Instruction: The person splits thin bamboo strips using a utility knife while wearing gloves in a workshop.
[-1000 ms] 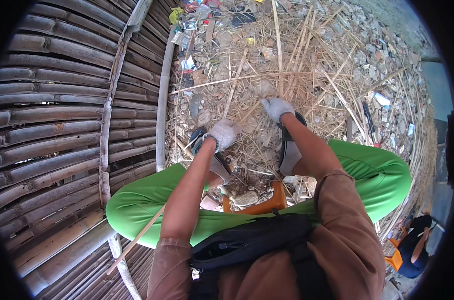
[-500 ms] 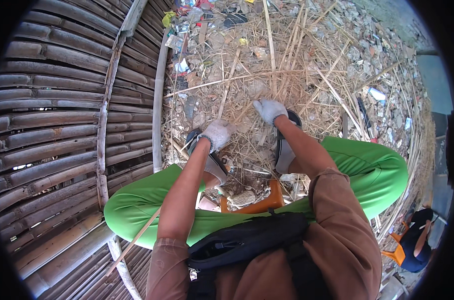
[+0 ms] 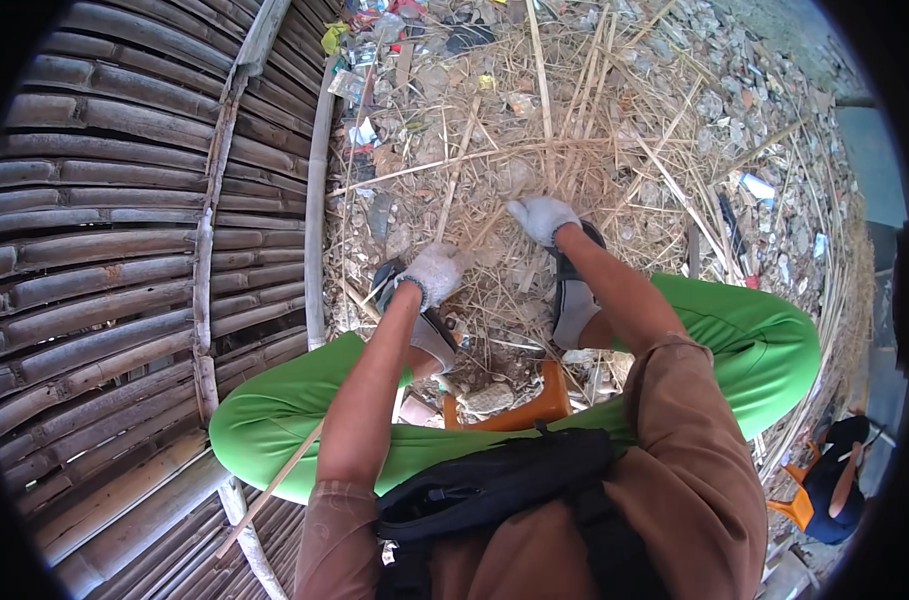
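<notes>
My left hand (image 3: 434,272), in a whitish knit glove, is low over the straw-littered ground beside my left sandal (image 3: 386,280). Its fingers are curled closed. Farther forward and to the right, my right hand (image 3: 542,218), gloved the same way, has its fingers pressed together near my right sandal (image 3: 591,236). What either hand pinches is too small or hidden to make out. A thin bamboo strip (image 3: 274,485) slants up from the lower left and passes behind my left forearm; whether it reaches the hands is hidden.
A bamboo slat wall (image 3: 104,240) with a pole along its edge rises at my left. Dry strips and straw (image 3: 614,170) lie mixed with scraps and stones ahead. An orange stool (image 3: 519,412) shows between my legs. Another person (image 3: 836,490) is at the lower right, beside another orange stool (image 3: 794,500).
Both hands stay almost where they were, and the right one has shifted very slightly to the right. The slanting bamboo strip has barely moved.
</notes>
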`<state>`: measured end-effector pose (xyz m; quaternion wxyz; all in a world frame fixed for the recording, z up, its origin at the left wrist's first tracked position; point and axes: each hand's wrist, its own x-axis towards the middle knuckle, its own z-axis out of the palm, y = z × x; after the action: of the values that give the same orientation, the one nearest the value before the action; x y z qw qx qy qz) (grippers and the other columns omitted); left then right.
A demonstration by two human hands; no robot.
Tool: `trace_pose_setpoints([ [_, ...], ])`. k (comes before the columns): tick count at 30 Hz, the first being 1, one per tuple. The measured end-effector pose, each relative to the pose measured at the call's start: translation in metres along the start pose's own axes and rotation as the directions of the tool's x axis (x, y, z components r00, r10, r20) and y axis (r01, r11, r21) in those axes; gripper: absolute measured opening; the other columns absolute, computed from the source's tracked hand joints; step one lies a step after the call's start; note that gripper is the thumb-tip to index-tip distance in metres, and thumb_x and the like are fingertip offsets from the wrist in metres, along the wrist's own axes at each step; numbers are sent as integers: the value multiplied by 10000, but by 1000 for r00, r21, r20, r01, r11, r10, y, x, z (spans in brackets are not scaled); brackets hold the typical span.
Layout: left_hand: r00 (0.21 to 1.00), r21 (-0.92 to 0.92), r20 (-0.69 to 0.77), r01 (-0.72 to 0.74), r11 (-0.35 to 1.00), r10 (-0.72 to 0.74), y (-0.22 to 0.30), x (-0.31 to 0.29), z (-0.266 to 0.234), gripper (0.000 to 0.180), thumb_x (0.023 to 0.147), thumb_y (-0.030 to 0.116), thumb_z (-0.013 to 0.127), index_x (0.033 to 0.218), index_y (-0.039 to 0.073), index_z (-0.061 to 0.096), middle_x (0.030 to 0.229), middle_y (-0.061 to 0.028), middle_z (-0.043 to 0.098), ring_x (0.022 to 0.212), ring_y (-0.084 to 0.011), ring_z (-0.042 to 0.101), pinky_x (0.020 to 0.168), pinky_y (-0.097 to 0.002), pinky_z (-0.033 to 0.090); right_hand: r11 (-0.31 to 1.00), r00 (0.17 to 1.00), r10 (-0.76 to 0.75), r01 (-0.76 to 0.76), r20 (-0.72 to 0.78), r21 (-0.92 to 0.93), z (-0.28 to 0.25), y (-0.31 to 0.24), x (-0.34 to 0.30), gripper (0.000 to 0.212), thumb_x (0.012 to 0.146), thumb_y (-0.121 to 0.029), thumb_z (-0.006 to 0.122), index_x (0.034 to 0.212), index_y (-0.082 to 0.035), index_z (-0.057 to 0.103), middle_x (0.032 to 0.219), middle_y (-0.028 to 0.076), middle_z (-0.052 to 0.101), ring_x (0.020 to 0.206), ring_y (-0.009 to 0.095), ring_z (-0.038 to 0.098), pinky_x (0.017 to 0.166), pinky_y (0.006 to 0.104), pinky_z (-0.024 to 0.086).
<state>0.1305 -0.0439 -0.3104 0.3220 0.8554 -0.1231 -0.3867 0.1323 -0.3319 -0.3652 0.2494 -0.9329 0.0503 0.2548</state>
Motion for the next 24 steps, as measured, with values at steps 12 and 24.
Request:
trace_pose_setpoints([
  [12,996,-85,66,70,994,-65,-1,-1,0,356,1071,347,618,1021,11,724,657,4,566,554,-129,503,516,-340,403,998,999,36,-38,-33,-45,9,8,-1,673,1097,-627,331,1295,-123,731,1280,192,747,1212,412,694,1064,522,524],
  [24,992,-222,105,88,971,-66,1,-1,1,365,1065,349,627,904,30,700,642,0,552,562,-132,508,533,-351,419,993,992,115,-114,-60,17,0,14,10,744,1095,-652,308,1330,-92,737,1341,213,723,1258,411,681,1081,515,521],
])
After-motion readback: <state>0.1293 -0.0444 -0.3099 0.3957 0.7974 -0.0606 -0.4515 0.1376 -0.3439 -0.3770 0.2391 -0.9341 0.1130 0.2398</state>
